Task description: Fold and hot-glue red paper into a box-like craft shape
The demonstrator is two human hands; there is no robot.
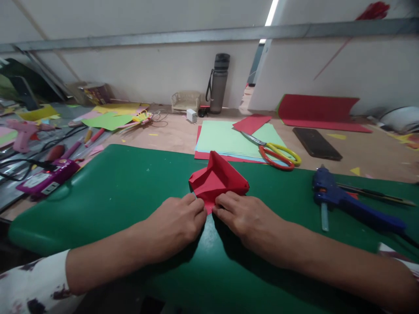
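A red folded paper (218, 176) stands partly opened on the green mat (137, 174), its creased flaps raised at the back and sides. My left hand (183, 216) is closed on its near left edge, fingers curled and pressed together. On the near right edge my right hand (240, 213) pinches the same paper. Between the two hands a small pointed corner of the paper shows. Both sets of fingertips are partly hidden against the paper.
Behind the paper lie light green sheets (219, 135) with scissors (278, 152) on them. To the right are a blue glue gun (347, 196), a pen (376, 194) and a phone (317, 143). A purple power strip (49, 176) and pink glue gun (24, 133) lie left. A bottle (219, 85) stands at the wall.
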